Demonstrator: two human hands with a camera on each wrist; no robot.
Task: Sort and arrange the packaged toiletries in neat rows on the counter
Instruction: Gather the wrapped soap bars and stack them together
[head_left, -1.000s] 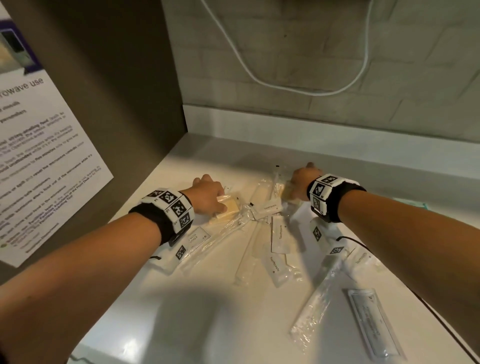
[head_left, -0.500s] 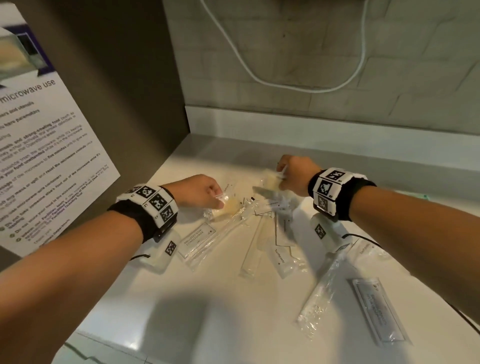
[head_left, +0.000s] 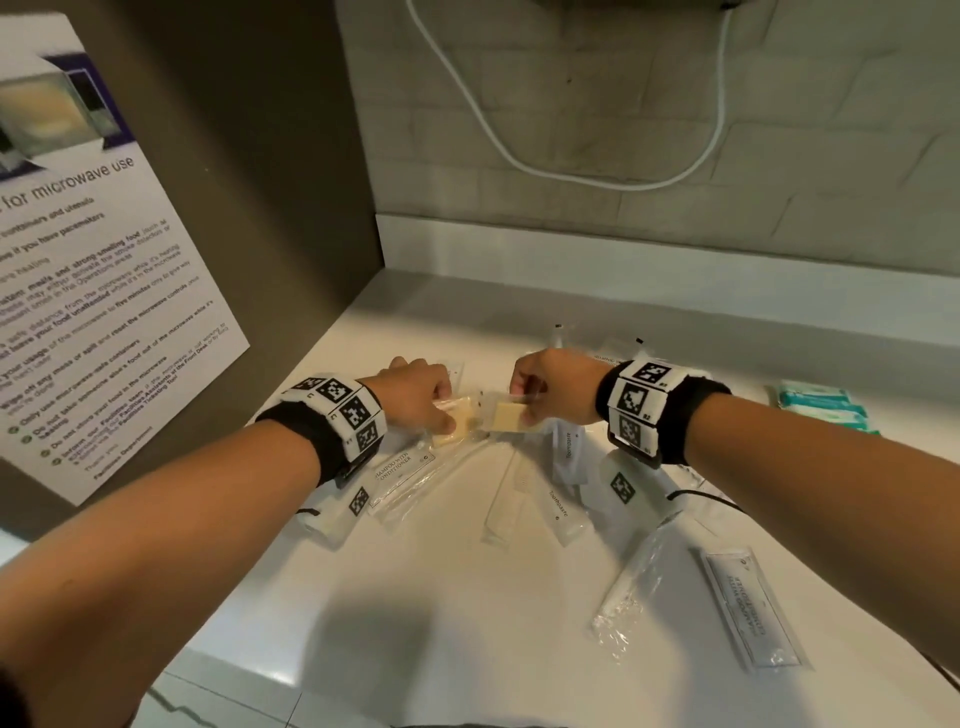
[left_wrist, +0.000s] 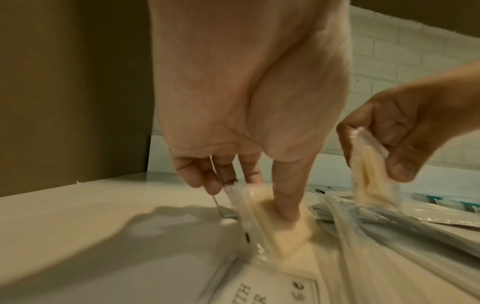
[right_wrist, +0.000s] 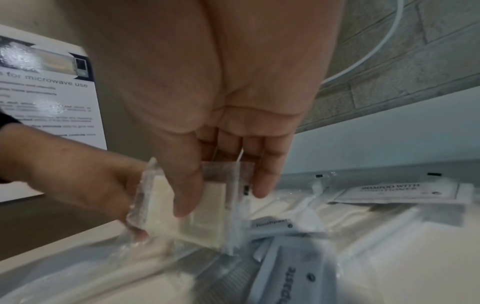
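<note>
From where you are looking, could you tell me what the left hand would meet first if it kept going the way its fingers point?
Probably the white counter: the left hand, pinching a wrapped soap bar, points down and away toward bare counter before the back wall; depth is uncertain.

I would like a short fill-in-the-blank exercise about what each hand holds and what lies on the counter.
1. The right hand pinches a wrapped bar of ____ above the pile.
2. The left hand presses its own soap bar with the ____.
3. The sachet below the left wrist reads "Shampoo with ____".
4. The teal packets lie at the counter's far ____ side.

Missing words: soap; thumb; Conditioner; right
</note>
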